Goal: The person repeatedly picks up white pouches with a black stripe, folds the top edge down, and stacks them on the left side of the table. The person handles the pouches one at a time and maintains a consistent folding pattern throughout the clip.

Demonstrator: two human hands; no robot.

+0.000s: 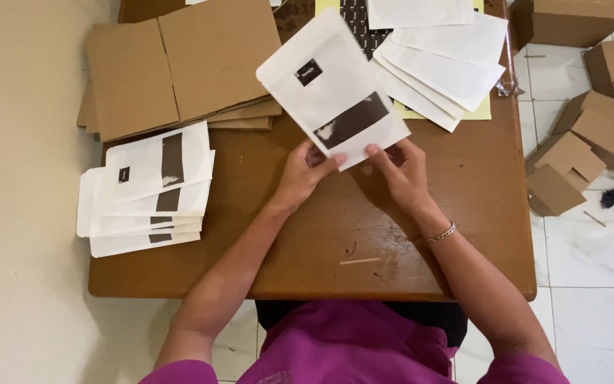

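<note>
Both forearms reach up over the brown worktop (463, 213), wrists bent inward. The left hand (303, 171) and right hand (403, 171) each keep a pinching grip on the lower edge of a white flat pouch (328, 85) with a dark window strip and small black square label, held tilted above the worktop's middle. Flattened cardboard boxes (179, 64) lie far left; a stack of matching pouches (147, 192) sits left; blank white pouches (442, 64) fan out right.

Brown wooden table (463, 213) on white tiled floor (591, 313), plain cream wall (23, 213) alongside.
</note>
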